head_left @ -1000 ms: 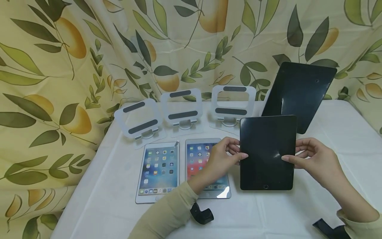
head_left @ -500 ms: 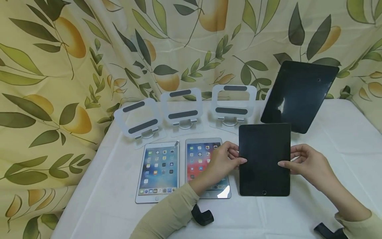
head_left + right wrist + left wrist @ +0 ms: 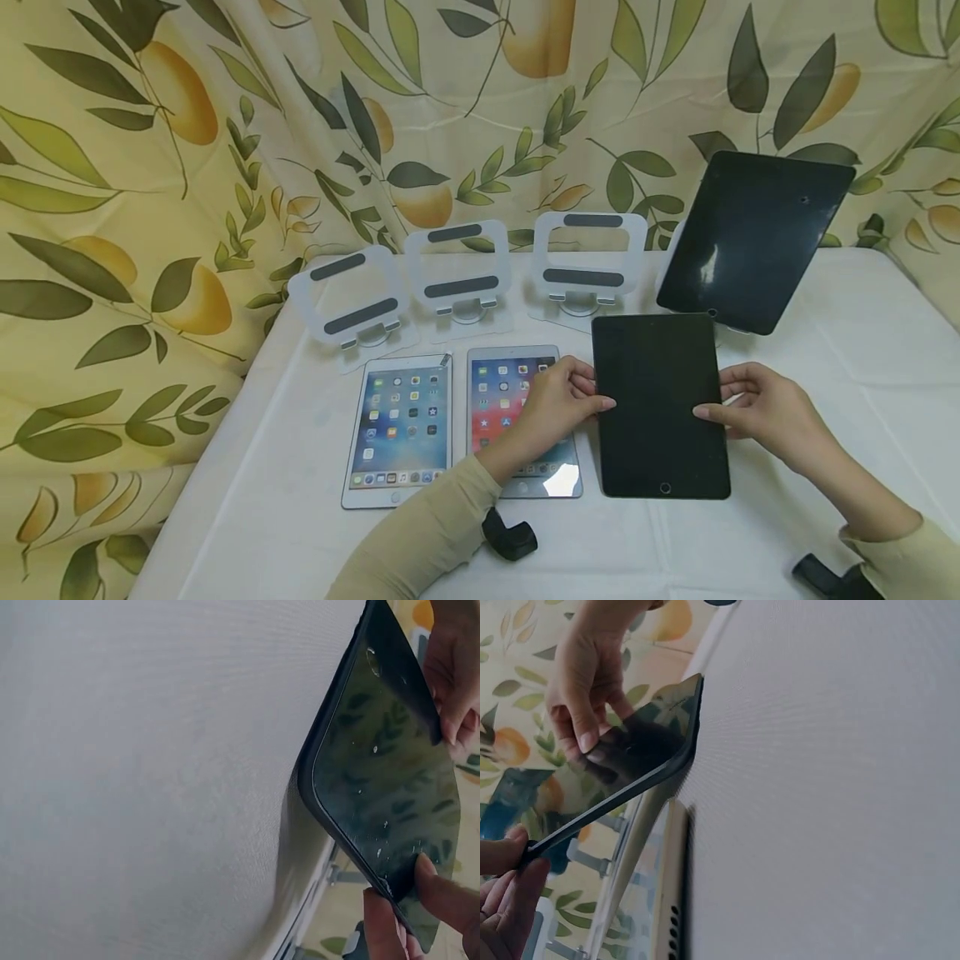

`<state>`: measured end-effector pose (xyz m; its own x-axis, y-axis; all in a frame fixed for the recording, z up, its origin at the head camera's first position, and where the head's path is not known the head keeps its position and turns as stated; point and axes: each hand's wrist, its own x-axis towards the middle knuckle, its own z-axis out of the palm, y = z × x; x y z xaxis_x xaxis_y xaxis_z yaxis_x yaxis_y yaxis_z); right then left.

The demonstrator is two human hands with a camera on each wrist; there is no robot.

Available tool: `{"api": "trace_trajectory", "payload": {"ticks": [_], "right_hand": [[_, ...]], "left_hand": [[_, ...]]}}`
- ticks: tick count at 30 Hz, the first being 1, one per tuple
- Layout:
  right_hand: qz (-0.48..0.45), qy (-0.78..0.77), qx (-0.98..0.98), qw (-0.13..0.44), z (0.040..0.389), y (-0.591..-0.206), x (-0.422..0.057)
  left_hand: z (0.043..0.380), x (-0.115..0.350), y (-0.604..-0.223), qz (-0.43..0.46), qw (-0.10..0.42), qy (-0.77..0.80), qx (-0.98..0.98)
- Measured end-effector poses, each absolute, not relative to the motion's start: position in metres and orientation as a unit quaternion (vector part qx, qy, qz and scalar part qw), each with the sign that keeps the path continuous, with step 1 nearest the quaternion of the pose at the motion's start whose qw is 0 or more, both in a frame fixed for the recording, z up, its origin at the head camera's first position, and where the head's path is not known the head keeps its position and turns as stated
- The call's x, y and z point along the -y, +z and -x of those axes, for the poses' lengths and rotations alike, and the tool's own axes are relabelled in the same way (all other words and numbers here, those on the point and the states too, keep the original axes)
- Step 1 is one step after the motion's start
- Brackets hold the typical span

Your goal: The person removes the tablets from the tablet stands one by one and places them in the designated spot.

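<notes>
A black tablet (image 3: 660, 367) with a dark screen and a round home button is held between both hands over the right part of the table. My left hand (image 3: 561, 400) pinches its left edge, thumb on the screen side; my right hand (image 3: 765, 417) pinches the right edge likewise. In the left wrist view the tablet (image 3: 622, 776) leans, its near edge close to the white cloth; I cannot tell whether it touches. The right wrist view shows specks and reflections on the screen (image 3: 382, 780). Beneath my left wrist lies a white tablet (image 3: 498, 375) with a red-and-blue screen, partly covered.
Another white tablet (image 3: 397, 425) lies flat at left. Behind stand three white holders (image 3: 348, 296) with dark grey pads. A second black tablet (image 3: 757, 242) leans upright at back right, on a mostly hidden holder. A patterned curtain (image 3: 480, 108) hangs behind the white-covered table (image 3: 247, 517).
Both hands have brought the black tablet slightly left and nearer the table's front, and it looks smaller, apparently lowered. The other tablets and holders stay put.
</notes>
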<state>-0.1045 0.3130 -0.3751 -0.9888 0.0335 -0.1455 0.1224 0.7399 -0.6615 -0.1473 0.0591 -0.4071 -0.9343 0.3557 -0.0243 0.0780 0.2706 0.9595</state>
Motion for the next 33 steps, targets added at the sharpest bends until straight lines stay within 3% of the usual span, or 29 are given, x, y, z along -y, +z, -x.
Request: {"api": "trace_trajectory", "payload": {"ticks": [16,33], "right_hand": [[-0.041,-0.388,-0.909,0.147,0.128,-0.379,-0.308],[-0.057,-0.389,-0.895,0.211,0.148,-0.385,-0.307]], "left_hand": [[0.167,-0.05,-0.411,-0.103,0.218,0.577,-0.78],[0.19,-0.057,-0.401,-0.116,0.26,0.465,-0.838]]}}
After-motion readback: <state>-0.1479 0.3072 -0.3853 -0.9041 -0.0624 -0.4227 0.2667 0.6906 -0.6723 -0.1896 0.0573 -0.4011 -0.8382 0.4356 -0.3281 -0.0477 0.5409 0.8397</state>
